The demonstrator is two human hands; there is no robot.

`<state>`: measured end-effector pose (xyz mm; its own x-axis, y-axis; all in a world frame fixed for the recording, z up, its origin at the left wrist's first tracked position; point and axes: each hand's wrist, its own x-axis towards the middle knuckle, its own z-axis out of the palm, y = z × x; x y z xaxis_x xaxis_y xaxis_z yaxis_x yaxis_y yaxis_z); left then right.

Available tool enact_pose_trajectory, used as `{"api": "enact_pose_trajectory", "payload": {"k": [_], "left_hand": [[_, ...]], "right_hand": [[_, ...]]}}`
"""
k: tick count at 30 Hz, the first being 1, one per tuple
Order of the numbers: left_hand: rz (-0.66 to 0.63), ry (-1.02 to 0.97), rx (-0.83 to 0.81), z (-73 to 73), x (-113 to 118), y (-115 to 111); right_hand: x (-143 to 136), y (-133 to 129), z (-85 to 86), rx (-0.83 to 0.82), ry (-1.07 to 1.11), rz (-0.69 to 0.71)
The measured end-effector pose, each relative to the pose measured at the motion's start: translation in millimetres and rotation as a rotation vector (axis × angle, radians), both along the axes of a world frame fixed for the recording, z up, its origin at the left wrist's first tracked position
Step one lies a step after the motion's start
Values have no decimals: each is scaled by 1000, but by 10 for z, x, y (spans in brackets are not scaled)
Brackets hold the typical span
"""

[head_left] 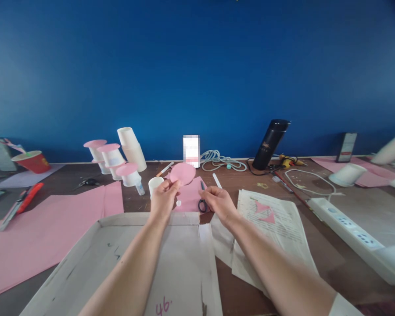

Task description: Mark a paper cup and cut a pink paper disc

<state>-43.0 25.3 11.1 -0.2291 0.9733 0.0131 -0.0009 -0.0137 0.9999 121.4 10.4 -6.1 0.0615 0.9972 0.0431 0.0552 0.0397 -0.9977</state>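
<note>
A round pink paper disc (183,174) is pinched at its lower left edge by the thumb and fingers of my left hand (164,195). My right hand (219,201) has its fingers closed over the middle of small dark-handled scissors (202,205), the handle loops pointing toward me. Beneath the scissors lies a pink paper sheet (189,196) with a small white piece (178,203) on it. A white paper cup (155,181) stands just behind my left hand, partly hidden. Pink-topped paper cups (130,176) stand farther left.
A shallow cardboard tray (118,254) lies under my forearms. Printed paper (283,232) with pink scraps is at right, before a power strip (349,235). Behind stand a phone (191,149), coiled cable (222,160), black bottle (271,145) and stacked cups (131,149).
</note>
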Motion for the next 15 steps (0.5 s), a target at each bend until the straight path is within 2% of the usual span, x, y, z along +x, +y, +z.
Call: {"api": "enact_pose_trajectory", "payload": {"k": [2, 4, 10, 15], "left_hand": [[85, -5, 19, 34, -68, 15], [118, 16, 41, 24, -105, 36], [116, 192, 97, -143, -82, 100], [141, 329, 146, -140, -48, 68]], "right_hand": [[-23, -28, -26, 80, -127, 19], [-59, -62, -48, 157, -264, 44], [-232, -54, -78, 286, -641, 38], [-411, 26, -92, 284, -1062, 31]]}}
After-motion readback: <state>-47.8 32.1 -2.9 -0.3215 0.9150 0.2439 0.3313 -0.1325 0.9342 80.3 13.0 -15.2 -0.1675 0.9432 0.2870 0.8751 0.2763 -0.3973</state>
